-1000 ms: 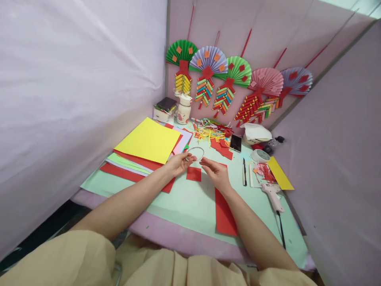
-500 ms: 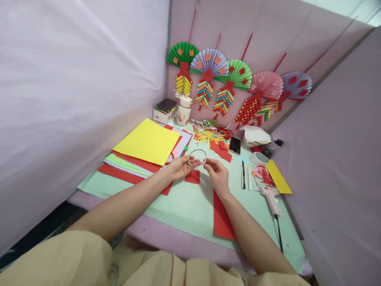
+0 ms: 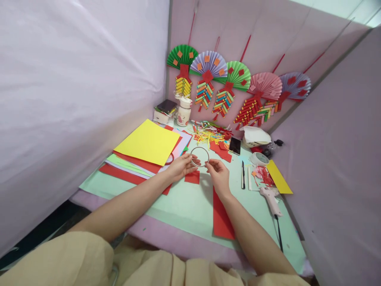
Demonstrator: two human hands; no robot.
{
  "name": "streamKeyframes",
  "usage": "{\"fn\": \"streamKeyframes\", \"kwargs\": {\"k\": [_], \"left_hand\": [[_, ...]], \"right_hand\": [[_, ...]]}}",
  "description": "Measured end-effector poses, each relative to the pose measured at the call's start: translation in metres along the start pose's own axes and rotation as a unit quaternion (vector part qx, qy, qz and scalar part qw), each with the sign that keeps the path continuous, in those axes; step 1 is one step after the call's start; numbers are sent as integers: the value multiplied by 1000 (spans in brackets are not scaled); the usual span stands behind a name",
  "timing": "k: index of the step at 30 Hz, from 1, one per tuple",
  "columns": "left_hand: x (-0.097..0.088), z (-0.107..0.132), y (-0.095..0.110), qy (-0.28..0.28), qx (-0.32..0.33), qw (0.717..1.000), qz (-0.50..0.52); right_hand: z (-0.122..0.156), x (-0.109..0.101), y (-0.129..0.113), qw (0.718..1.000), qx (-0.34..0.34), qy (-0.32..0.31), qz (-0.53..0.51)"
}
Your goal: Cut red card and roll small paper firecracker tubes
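Observation:
A thin, pale ring [image 3: 200, 147] is held up between my hands above the table. My left hand [image 3: 182, 167] pinches its left side, with the other fingers spread behind the loop. At the lower right of the ring, my right hand [image 3: 218, 172] grips the rim between thumb and fingers. Below the hands lies a small red paper square [image 3: 192, 177]. A long red paper strip [image 3: 222, 218] lies partly under my right wrist.
Left lies a stack of coloured sheets topped by yellow paper [image 3: 149, 142]. Paper scraps [image 3: 211, 135] and a phone [image 3: 235, 145] are behind. To the right are a craft knife [image 3: 243, 174], tape roll [image 3: 259, 159] and glue gun [image 3: 271, 200]. Paper fans [image 3: 238, 75] hang on the back wall.
The ring has tilted to face me more fully and shifted slightly right. Both hands keep hold of it, and my left fingers have spread a little behind it.

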State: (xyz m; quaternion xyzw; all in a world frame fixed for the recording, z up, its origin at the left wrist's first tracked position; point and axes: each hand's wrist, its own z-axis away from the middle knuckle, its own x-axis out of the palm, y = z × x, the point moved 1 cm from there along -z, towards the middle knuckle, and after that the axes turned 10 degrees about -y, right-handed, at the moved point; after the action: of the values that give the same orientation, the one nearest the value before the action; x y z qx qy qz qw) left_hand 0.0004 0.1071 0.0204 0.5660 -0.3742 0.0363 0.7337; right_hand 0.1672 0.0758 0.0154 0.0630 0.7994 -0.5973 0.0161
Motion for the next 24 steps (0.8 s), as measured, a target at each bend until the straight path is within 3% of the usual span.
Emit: {"fn": "streamKeyframes", "kwargs": {"k": [2, 4, 6, 10, 13, 17, 20, 24], "left_hand": [[-3, -2, -2, 38, 27, 996, -76], [-5, -3, -3, 93, 87, 972, -198], [-5, 0, 0, 127, 170, 916, -341], [3, 13, 6, 118, 312, 774, -538], [10, 19, 3, 79, 347, 713, -605], [11, 15, -8, 9, 292, 725, -624], [9, 13, -14, -9, 239, 742, -626], [10, 14, -16, -47, 216, 754, -619]], "right_hand": [[1, -1, 0, 999, -12, 8, 29], [1, -2, 0, 997, -30, 12, 71], [2, -2, 0, 991, -54, 8, 118], [4, 1, 0, 979, -93, -17, 178], [3, 2, 1, 978, -98, -27, 183], [3, 5, 2, 979, -102, -29, 176], [4, 8, -1, 979, -110, -47, 166], [7, 11, -6, 978, -124, -71, 151]]}}
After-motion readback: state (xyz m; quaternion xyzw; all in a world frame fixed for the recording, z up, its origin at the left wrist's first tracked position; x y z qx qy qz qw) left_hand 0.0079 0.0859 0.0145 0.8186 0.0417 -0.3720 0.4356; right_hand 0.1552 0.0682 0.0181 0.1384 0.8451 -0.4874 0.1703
